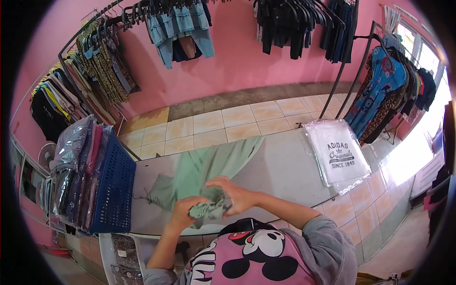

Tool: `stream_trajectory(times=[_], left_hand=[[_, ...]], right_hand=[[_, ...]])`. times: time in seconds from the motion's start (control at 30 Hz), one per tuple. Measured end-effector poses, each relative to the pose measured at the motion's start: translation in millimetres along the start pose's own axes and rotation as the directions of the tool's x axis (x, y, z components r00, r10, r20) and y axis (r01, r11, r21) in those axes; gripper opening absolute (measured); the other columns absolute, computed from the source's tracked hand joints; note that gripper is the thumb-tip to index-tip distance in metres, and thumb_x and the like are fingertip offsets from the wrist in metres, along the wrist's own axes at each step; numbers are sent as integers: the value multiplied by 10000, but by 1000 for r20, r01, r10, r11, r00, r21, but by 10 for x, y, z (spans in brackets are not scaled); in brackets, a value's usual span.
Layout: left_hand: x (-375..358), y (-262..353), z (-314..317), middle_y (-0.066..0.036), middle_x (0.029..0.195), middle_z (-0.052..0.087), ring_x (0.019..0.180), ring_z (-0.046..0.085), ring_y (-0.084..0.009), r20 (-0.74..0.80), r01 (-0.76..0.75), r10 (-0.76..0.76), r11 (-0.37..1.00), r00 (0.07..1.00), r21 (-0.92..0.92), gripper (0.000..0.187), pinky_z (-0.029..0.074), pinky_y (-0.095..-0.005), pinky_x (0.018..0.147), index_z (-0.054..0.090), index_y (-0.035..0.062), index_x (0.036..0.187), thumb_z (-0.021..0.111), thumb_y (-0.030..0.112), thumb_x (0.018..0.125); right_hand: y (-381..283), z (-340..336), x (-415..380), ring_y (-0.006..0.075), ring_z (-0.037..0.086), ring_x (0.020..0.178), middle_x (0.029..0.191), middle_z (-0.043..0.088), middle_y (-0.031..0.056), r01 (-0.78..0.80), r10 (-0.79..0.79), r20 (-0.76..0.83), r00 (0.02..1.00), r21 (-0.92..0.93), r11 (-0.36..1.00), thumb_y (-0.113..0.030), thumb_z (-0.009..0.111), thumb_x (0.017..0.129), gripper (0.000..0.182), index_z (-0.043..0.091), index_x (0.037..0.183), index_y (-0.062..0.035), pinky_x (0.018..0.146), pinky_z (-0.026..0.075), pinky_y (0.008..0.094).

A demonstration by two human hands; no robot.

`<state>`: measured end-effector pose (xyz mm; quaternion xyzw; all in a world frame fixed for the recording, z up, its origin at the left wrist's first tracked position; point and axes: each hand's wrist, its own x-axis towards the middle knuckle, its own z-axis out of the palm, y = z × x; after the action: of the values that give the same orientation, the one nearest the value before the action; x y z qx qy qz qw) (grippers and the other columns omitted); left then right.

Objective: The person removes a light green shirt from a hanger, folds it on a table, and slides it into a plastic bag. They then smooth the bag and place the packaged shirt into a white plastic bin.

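Observation:
A light green garment [213, 159] lies spread over the grey table, and its near end is bunched up between my hands close to my body. My left hand [183, 213] is closed round the gathered cloth. On the other side of the bunch, my right hand [235, 197] is curved with thumb and fingers apart, beside the cloth. Whether its fingertips press on the fabric is hard to make out.
A blue basket [114, 185] with plastic-wrapped garments [76, 166] stands at the table's left end. A white printed garment in clear plastic [338, 152] lies on the table [294, 166] at the right. Clothes racks line the pink wall.

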<state>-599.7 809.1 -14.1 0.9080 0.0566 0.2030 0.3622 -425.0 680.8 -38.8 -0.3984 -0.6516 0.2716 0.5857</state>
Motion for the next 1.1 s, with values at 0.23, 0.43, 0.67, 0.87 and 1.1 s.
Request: stream_trajectory(times=[0.23,0.43,0.67,0.87,1.1], left_hand=[[-202,479,-573,-52,642,593,546,558,-203,-247,-113,173,964,954,240,166,423,-266,506,639,64,792,644,139,643],[-754,399,-1532,-60,753,569,658,542,-171,-606,234,489,624,627,746,217,429,-279,611,588,39,837,501,229,775],[-1553,-187,-2271,-63,943,548,880,512,-178,-953,415,261,858,153,302,283,389,-284,818,551,16,970,444,221,807],[-1834,-257,-2107,-110,1088,519,975,504,-223,-888,644,247,617,388,453,409,372,-326,873,488,0,1121,542,200,768],[-2748,-1026,-1736,-92,1119,492,1031,471,-187,-884,384,-257,918,391,-98,461,373,-352,892,453,-6,1170,472,314,839]], right_hand=[[1078,-318,-206,280,539,875,887,547,69,-92,121,12,993,-566,819,34,612,585,401,529,950,-110,720,445,368],[1423,-972,-504,294,559,813,834,554,83,-301,58,-360,931,-668,681,64,576,585,361,557,900,-111,656,466,356],[1412,-1885,-1047,313,526,784,849,520,107,-366,-63,-423,904,-842,397,29,599,568,216,596,753,-83,639,444,369],[278,-1882,-1226,284,515,684,728,509,113,-241,-317,-338,886,-920,308,-39,625,545,194,594,737,-43,565,409,354],[635,-1072,-2725,239,513,753,758,506,69,-282,236,-222,946,-924,259,-45,541,652,176,592,815,-89,649,420,362]])
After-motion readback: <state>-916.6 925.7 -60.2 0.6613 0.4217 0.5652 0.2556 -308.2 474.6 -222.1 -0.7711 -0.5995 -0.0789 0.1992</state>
